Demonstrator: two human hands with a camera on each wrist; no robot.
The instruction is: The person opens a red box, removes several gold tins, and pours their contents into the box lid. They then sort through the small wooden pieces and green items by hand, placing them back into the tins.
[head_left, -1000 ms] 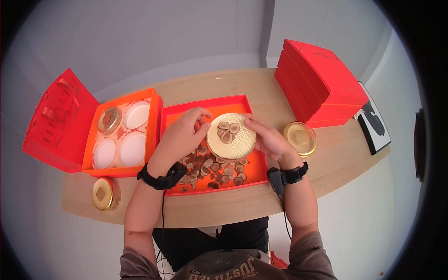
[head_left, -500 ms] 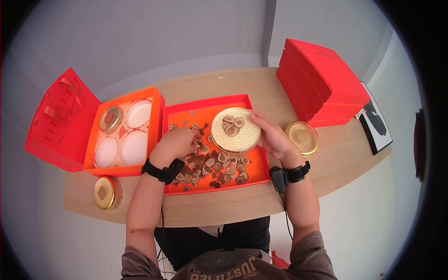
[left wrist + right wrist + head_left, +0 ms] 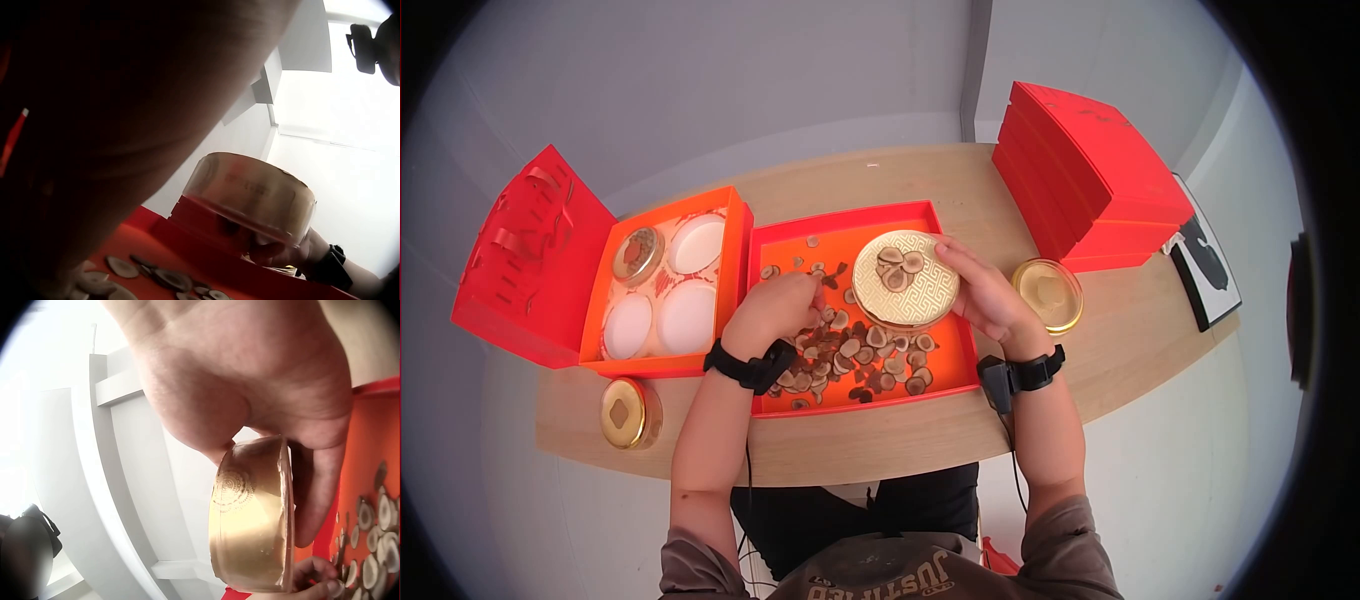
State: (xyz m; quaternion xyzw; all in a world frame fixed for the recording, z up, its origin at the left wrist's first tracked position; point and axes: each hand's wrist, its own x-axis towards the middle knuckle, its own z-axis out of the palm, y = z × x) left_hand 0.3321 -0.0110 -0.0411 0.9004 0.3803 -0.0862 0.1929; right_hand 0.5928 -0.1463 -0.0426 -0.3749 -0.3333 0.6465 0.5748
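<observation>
A second ago I had the left hand point(image 3: 778, 308) up beside the round container point(image 3: 924, 290); now it is down among the loose slices point(image 3: 850, 350) in the orange tray point(image 3: 835, 243), and I can't tell whether its bent fingers pinch one. The right hand point(image 3: 992, 298) grips the container above the tray, now slightly farther right. I see a pale gold, key-patterned top bearing a small cluster of slices point(image 3: 897, 270), and a gold side with a round emblem.
</observation>
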